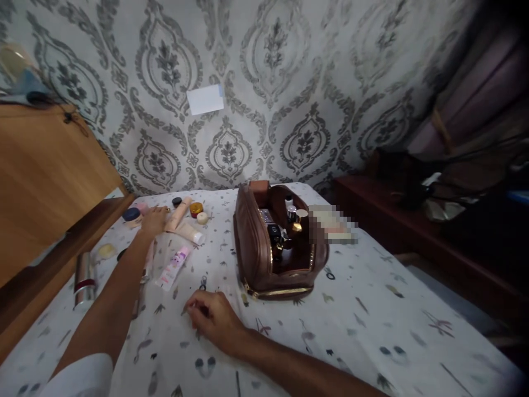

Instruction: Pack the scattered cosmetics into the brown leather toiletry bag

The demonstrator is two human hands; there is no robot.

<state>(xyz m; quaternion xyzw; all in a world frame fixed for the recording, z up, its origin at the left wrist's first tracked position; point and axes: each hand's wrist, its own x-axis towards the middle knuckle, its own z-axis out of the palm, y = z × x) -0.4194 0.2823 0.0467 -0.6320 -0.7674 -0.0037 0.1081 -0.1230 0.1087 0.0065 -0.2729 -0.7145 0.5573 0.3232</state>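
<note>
My left hand [155,221] reaches to the back left of the bed-like surface, fingers stretched forward among cosmetics, between a pink jar [142,208] and a peach tube [180,213]; I see nothing held. Loosely curled, my right hand [215,320] rests on the patterned cloth in front, with no object visible in it. To its upper right stands a brown toiletry bag [252,248], unzipped, with several bottles inside, one with a black cap [273,230]. A pink-and-white tube [174,268] and a cream tube [188,231] lie between my hands.
A dark-lidded jar [132,216], an amber jar [196,209] and a small cream jar [202,218] stand at the back left. A metallic flask [85,280] lies by the wooden board [53,176]. A blurred flat item [334,223] lies right of the bag, near a dark red ledge [372,215].
</note>
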